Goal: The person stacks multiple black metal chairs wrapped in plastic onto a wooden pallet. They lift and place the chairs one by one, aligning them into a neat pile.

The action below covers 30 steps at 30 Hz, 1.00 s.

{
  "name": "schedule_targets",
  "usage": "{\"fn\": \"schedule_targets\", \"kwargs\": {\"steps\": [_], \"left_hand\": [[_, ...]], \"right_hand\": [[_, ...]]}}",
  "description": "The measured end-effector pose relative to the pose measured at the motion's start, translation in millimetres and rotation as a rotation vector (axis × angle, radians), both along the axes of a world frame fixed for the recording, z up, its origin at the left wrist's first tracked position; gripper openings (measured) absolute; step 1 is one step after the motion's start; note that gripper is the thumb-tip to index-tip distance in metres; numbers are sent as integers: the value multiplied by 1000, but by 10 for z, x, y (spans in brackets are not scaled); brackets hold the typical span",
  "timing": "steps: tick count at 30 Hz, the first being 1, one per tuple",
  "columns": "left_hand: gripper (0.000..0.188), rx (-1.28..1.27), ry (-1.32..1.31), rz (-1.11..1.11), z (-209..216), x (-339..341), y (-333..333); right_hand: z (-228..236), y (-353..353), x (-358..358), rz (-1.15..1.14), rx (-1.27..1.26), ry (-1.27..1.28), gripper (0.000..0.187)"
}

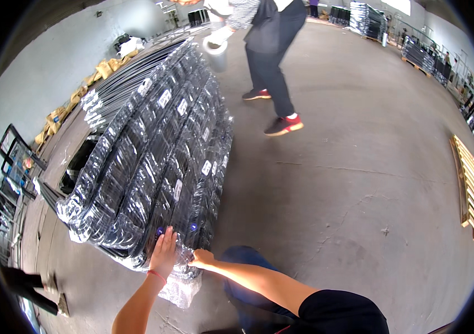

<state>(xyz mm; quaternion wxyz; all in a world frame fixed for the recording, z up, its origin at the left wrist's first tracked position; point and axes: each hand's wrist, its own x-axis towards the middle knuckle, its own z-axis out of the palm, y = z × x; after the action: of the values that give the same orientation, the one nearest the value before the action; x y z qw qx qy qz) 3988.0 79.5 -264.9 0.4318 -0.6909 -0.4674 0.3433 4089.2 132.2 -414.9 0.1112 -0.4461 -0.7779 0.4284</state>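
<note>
A long stack of black metal frames (161, 150), wrapped in clear shiny film, fills the left and middle of the head view. My left hand (163, 250) lies flat against the stack's near end, its fingers stretched out. Close beside it, my right hand (202, 259) is closed at the lower near corner, apparently on the clear plastic film (184, 286); the fingertips are partly hidden. Loose, crumpled film hangs below both hands.
Beyond the stack a person (273, 61) in dark trousers holds a whitish roll (215, 54) beside its far end. A wooden pallet (470, 189) lies at the right. Another person's legs (31, 286) show at the lower left, near black metal racks (14, 150).
</note>
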Motion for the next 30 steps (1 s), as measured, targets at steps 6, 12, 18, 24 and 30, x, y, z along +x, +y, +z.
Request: {"fn": "schedule_targets", "kwargs": {"steps": [6,12,18,24,30], "left_hand": [[55,-42,-51,-79,156,185,123],[54,-84,-74,-1,31,-51,-63],[53,-46,-91,-70,50,-21,-31],[51,-48,-116,-107,75,-1,3],[51,-58,-175,-103,24,-43,4]], "right_hand": [[-453,123,-69,-5,-444,366,39],[210,-461,-252,-499,-812,578,52],[165,-383,-617,-708,-1078,1024,39],[309,-252,-497,-726,-1257,1310,35],[117,-88,-425,-599,-1566,1447,53]]}}
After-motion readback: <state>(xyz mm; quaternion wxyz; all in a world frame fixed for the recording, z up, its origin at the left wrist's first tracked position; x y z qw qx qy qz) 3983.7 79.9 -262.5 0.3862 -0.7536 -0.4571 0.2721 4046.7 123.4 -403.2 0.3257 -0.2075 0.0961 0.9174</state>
